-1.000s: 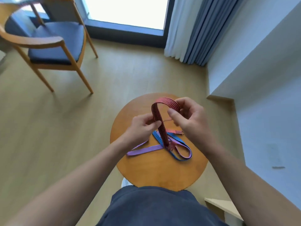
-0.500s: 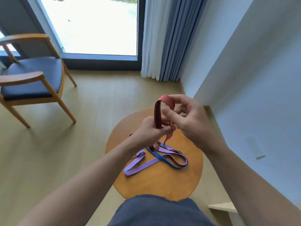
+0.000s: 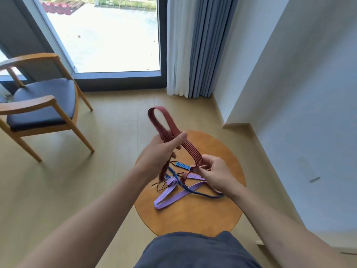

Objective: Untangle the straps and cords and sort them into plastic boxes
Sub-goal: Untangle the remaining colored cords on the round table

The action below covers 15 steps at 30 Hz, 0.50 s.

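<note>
Round wooden bench [image 3: 193, 219] sits centre-low in frame, pale wood floor [image 3: 58, 190] all round. Left hand [image 3: 160, 153] over bench's upper-left edge, fingers wrapped round red strap [image 3: 170, 122], loop rising toward frame centre. Right hand [image 3: 216, 173] just right of it, fingers pinching same strap's lower end. Purple strap [image 3: 168, 196] and blue strap [image 3: 202, 193] lie crossed on bench top below both hands. Armchair [image 3: 42, 101] with dark seat at left, window [image 3: 108, 35] upper left, curtain [image 3: 191, 45] top centre, white wall [image 3: 309, 93] right.
</note>
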Available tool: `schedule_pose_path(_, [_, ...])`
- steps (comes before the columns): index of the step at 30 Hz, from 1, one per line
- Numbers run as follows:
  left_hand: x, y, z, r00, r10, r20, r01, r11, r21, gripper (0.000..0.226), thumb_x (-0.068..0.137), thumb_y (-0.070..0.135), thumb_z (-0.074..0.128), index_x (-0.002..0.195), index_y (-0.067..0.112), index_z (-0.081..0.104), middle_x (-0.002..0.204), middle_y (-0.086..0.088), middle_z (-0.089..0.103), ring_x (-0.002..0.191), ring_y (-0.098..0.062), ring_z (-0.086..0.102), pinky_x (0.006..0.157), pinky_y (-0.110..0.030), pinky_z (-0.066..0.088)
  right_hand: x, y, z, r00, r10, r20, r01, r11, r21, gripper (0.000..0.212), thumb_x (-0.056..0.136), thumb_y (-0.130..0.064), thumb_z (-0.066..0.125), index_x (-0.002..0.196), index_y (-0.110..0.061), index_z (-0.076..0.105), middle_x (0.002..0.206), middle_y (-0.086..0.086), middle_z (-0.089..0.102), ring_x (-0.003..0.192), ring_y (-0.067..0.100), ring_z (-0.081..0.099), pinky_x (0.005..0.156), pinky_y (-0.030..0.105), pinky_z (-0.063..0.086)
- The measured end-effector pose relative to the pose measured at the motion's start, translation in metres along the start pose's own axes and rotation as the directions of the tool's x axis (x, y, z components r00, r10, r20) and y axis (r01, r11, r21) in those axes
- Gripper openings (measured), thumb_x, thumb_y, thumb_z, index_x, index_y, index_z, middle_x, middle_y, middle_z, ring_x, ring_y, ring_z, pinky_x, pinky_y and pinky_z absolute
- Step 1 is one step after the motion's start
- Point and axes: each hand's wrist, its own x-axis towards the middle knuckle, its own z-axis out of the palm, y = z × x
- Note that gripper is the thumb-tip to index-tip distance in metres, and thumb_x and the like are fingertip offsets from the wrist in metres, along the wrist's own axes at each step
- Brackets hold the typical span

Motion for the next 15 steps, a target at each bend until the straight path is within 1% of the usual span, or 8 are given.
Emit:
schedule_pose_path(3, [-0.006, -0.019, -0.012, 0.999, 0.004, -0.032, -0.004, 1.0, -0.002, 0.062, 0.064, 0.084, 0.076, 0.096, 0.032, 0.08, 0.089, -0.002, 0.077, 0.084, -0.025, 0.067, 0.071, -0.043, 0.055, -0.002, -0.029, -0.011, 0.996, -0.089, 0.013, 0.087, 0.99, 0.111, 0.012, 0.089, -0.009, 0.072, 0.085, -0.02, 0.071, 0.072, -0.006, 0.071, 0.067, 0.007, 0.064, 0.065, 0.024, 0.052])
schedule_pose_path(5, [-0.013, -0.031, -0.014, 0.999, 0.049, -0.01, -0.049, 0.999, -0.021, 0.07, 0.058, 0.09, 0.073, 0.097, 0.033, 0.081, 0.089, 0.001, 0.076, 0.08, -0.013, 0.066, 0.065, -0.033, 0.053, -0.001, -0.051, -0.014, 0.987, -0.162, 0.013, 0.159, 0.979, 0.125, 0.015, 0.089, -0.007, 0.073, 0.087, -0.022, 0.072, 0.074, 0.0, 0.071, 0.066, 0.009, 0.065, 0.065, 0.029, 0.056])
schedule_pose_path(6, [-0.017, -0.035, -0.014, 0.997, 0.074, 0.026, -0.072, 0.996, -0.06, 0.075, 0.056, 0.091, 0.071, 0.101, 0.031, 0.08, 0.092, 0.003, 0.076, 0.081, -0.01, 0.065, 0.063, -0.029, 0.051, -0.001, -0.062, -0.015, 0.981, -0.193, 0.009, 0.189, 0.971, 0.144, 0.016, 0.088, -0.005, 0.073, 0.088, -0.021, 0.072, 0.074, 0.004, 0.071, 0.065, 0.012, 0.064, 0.065, 0.033, 0.057])
schedule_pose_path(8, [-0.023, -0.04, -0.014, 0.986, 0.108, 0.131, -0.092, 0.988, -0.124, 0.079, 0.062, 0.082, 0.078, 0.112, 0.021, 0.078, 0.102, -0.01, 0.071, 0.089, -0.015, 0.06, 0.067, -0.029, 0.049, -0.001, -0.079, -0.016, 0.97, -0.244, 0.002, 0.239, 0.949, 0.208, 0.017, 0.088, 0.0, 0.072, 0.089, -0.017, 0.072, 0.072, 0.008, 0.068, 0.063, 0.014, 0.062, 0.065, 0.036, 0.056])
schedule_pose_path(9, [-0.025, -0.039, -0.014, 0.975, 0.124, 0.184, -0.1, 0.986, -0.134, 0.067, 0.067, 0.064, 0.085, 0.114, 0.018, 0.076, 0.104, -0.016, 0.068, 0.093, -0.02, 0.059, 0.073, -0.033, 0.049, -0.002, -0.087, -0.016, 0.965, -0.264, 0.005, 0.254, 0.936, 0.244, 0.016, 0.088, 0.001, 0.071, 0.09, -0.015, 0.071, 0.072, 0.01, 0.067, 0.063, 0.016, 0.062, 0.064, 0.034, 0.056])
schedule_pose_path(11, [-0.025, -0.037, -0.012, 0.955, 0.155, 0.254, -0.13, 0.985, -0.113, 0.049, 0.068, 0.026, 0.089, 0.115, 0.022, 0.074, 0.103, -0.006, 0.071, 0.1, -0.021, 0.064, 0.083, -0.036, 0.052, -0.004, -0.099, -0.015, 0.961, -0.277, 0.017, 0.258, 0.914, 0.313, 0.014, 0.088, 0.002, 0.07, 0.091, -0.011, 0.071, 0.074, 0.016, 0.068, 0.063, 0.019, 0.063, 0.063, 0.032, 0.056])
schedule_pose_path(12, [-0.025, -0.036, -0.009, 0.948, 0.164, 0.273, -0.141, 0.985, -0.102, 0.049, 0.068, 0.016, 0.091, 0.113, 0.025, 0.074, 0.104, -0.002, 0.074, 0.104, -0.019, 0.068, 0.084, -0.033, 0.054, -0.005, -0.103, -0.014, 0.963, -0.269, 0.017, 0.247, 0.906, 0.343, 0.012, 0.089, 0.003, 0.069, 0.092, -0.009, 0.07, 0.077, 0.019, 0.069, 0.064, 0.019, 0.064, 0.063, 0.031, 0.055])
schedule_pose_path(15, [-0.028, -0.033, 0.002, 0.962, 0.106, 0.252, -0.111, 0.994, 0.008, 0.011, 0.084, 0.015, 0.083, 0.09, 0.023, 0.078, 0.085, -0.006, 0.077, 0.091, -0.023, 0.074, 0.086, -0.037, 0.057, -0.005, -0.109, -0.011, 0.976, -0.214, -0.028, 0.21, 0.908, 0.362, 0.008, 0.089, 0.001, 0.069, 0.097, 0.0, 0.07, 0.085, 0.025, 0.072, 0.066, 0.024, 0.064, 0.065, 0.035, 0.057])
